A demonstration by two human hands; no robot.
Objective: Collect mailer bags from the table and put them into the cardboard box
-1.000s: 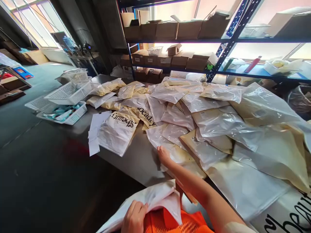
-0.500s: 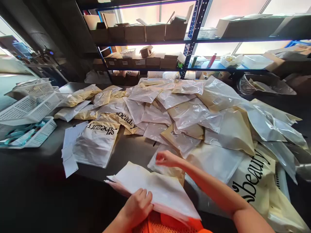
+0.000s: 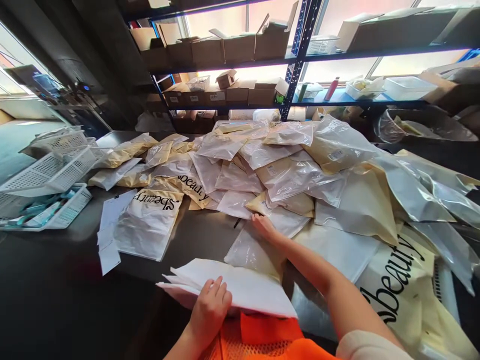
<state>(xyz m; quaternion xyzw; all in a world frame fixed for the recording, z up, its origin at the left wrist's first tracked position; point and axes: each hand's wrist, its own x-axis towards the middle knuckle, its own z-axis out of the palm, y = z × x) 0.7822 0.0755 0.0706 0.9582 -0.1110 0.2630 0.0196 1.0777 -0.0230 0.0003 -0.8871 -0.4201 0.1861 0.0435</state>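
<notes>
Two bare hands are working at the near edge of a dark surface [image 3: 202, 235] that is carrying a wide heap of plastic pouches [image 3: 292, 170]. The left hand [image 3: 210, 309] is lying palm down, fingers spread and nearly flat, pressing on a stack of white mailer bags [image 3: 240, 287] that is resting at the near edge over an orange mesh item [image 3: 262, 332]; it is pinning the stack, not gripping it. The right hand [image 3: 265, 227] is reaching forward with fingers extended and loosely open, its fingertips touching a clear pouch [image 3: 255, 247] at the near fringe of the heap; whether it is pinching anything cannot be told. Slipping is the likely fault: the pouches are glossy and overlapping, so drawing one out is liable to drag its neighbours toward the near edge and over it. Loose paper slips [image 3: 108, 230] near the left edge and a printed bag [image 3: 150, 220] beside them are lying unweighted and could be swept off. White baskets [image 3: 48, 170] are sitting at the far left.
</notes>
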